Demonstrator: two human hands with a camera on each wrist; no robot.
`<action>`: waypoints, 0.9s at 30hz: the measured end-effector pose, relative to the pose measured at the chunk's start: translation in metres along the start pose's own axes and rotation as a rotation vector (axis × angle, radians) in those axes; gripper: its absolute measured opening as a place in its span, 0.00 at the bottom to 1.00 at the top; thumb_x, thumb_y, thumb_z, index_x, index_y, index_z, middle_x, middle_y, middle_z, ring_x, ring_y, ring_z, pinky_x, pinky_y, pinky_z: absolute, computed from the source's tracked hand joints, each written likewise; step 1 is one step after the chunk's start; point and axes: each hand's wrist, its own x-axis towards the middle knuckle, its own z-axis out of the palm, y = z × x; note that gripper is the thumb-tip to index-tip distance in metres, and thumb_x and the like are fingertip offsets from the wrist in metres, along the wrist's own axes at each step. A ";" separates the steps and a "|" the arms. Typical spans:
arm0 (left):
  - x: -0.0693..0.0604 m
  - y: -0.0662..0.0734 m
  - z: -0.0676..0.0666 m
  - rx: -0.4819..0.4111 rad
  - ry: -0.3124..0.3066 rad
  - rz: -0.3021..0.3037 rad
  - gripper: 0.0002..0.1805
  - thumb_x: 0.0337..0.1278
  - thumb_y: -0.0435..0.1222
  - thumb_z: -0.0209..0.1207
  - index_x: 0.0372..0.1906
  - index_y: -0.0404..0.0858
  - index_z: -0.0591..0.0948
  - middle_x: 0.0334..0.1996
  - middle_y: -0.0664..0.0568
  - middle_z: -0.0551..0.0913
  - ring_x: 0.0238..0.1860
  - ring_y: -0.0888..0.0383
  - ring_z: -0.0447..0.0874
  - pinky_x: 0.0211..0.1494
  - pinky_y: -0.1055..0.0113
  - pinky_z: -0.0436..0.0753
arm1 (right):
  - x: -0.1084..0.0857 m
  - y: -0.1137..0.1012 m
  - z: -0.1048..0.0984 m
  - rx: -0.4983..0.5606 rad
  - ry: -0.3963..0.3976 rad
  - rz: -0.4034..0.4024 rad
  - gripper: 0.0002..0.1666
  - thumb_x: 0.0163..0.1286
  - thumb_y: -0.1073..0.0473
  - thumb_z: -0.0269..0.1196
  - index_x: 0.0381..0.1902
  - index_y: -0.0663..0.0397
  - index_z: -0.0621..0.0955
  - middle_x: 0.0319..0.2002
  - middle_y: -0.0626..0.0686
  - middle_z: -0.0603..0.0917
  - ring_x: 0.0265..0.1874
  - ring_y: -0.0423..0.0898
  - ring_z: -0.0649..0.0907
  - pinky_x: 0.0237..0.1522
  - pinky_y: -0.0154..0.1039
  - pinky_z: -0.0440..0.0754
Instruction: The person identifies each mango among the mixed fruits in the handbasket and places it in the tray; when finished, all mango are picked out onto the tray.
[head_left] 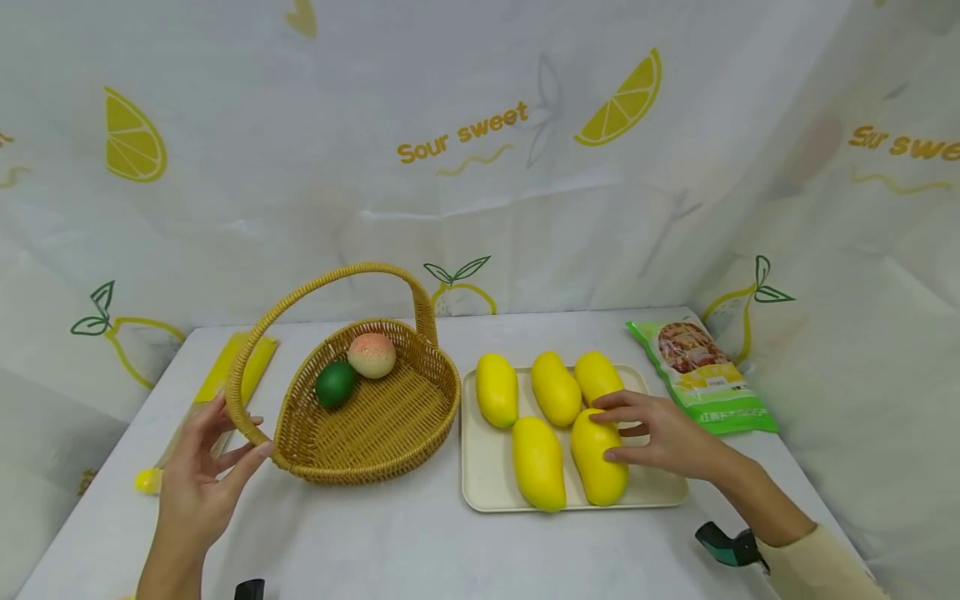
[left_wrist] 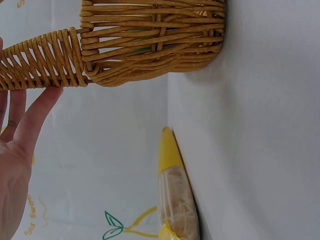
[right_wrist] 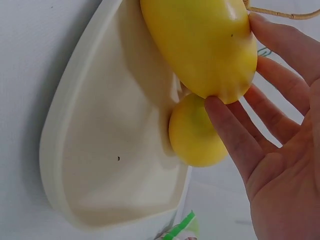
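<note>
My left hand (head_left: 197, 479) grips the base of the handle of a woven wicker basket (head_left: 438, 446), thumb on the near side and fingers behind. In the left wrist view the thumb presses the handle (left_wrist: 45, 60) beside the basket's wall. Inside the basket lie a peach (head_left: 372, 356) and a dark green oval fruit (head_left: 336, 384). My right hand (head_left: 667, 433) holds the near right yellow mango (head_left: 597, 471) between thumb and fingertips. In the right wrist view this mango (right_wrist: 205, 45) hides part of another mango (right_wrist: 197, 132). Several mangoes lie on a cream tray (head_left: 480, 492).
Right of the tray lies a green and white food bag (head_left: 708, 375). A yellow, partly clear packet (head_left: 232, 367) lies behind my left hand. White curtain with lemon prints (head_left: 465, 225) surrounds the table's back and sides. Black straps show near both forearms.
</note>
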 end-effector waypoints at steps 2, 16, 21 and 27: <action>0.000 -0.001 0.000 -0.023 0.001 0.017 0.45 0.40 0.08 0.66 0.70 0.22 0.66 0.54 0.61 0.79 0.52 0.67 0.82 0.50 0.82 0.87 | 0.001 0.001 0.000 -0.009 0.004 -0.015 0.25 0.64 0.50 0.74 0.56 0.55 0.86 0.60 0.61 0.81 0.56 0.62 0.81 0.45 0.44 0.94; 0.000 -0.008 0.000 -0.173 -0.008 0.086 0.43 0.45 0.13 0.68 0.70 0.21 0.66 0.55 0.55 0.79 0.53 0.64 0.83 0.50 0.81 0.87 | -0.001 0.000 0.001 -0.029 -0.018 -0.008 0.24 0.67 0.50 0.72 0.57 0.57 0.85 0.61 0.61 0.83 0.57 0.64 0.81 0.46 0.45 0.93; 0.001 -0.007 0.000 -0.149 -0.007 0.093 0.43 0.45 0.15 0.69 0.70 0.21 0.66 0.55 0.55 0.79 0.53 0.64 0.83 0.50 0.81 0.87 | -0.001 0.000 0.001 -0.038 -0.008 -0.010 0.25 0.67 0.50 0.72 0.57 0.57 0.86 0.61 0.61 0.83 0.57 0.63 0.82 0.46 0.44 0.94; 0.000 -0.007 0.001 -0.129 -0.005 0.079 0.44 0.45 0.13 0.69 0.71 0.22 0.66 0.55 0.55 0.78 0.53 0.64 0.83 0.50 0.81 0.87 | -0.003 0.000 0.002 -0.035 0.005 -0.007 0.25 0.66 0.50 0.73 0.56 0.56 0.86 0.60 0.60 0.83 0.57 0.62 0.82 0.46 0.45 0.93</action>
